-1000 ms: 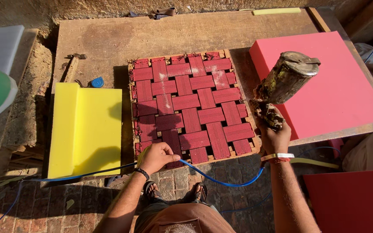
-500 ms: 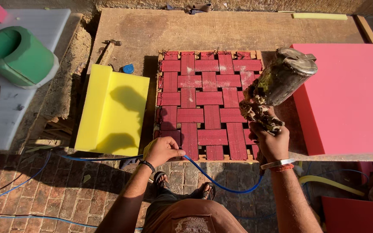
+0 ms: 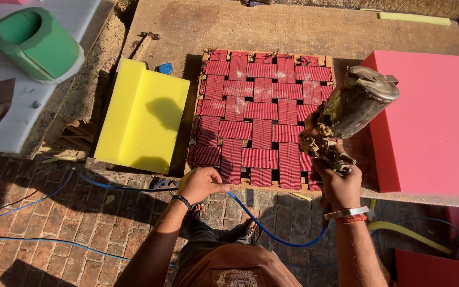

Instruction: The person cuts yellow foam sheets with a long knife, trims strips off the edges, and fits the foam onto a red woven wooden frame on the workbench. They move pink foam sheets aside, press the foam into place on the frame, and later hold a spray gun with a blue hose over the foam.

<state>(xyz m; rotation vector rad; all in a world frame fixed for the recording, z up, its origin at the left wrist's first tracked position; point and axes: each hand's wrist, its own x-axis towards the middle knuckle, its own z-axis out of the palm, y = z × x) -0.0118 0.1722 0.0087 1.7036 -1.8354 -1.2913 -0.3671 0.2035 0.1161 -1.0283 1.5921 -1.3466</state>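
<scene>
A square wooden frame woven with red webbing straps (image 3: 261,117) lies on the workbench. My left hand (image 3: 200,183) grips its near edge at the lower left corner. My right hand (image 3: 338,183) holds a glue-crusted spray gun (image 3: 346,114) with a metal cup, tilted over the frame's right side. A blue air hose (image 3: 272,228) runs from the gun down between my legs. Pale patches show on the upper straps.
A yellow foam block (image 3: 142,117) lies left of the frame, a large red foam slab (image 3: 431,122) to the right. A hammer (image 3: 144,42) and a small blue object (image 3: 164,68) sit behind the yellow foam. A green foam piece (image 3: 35,45) rests on a white board (image 3: 6,122) at far left. Brick floor below.
The view has shifted leftward and closer. My right hand has lowered the spray gun slightly over the frame's right edge. My left hand stays on the near edge.
</scene>
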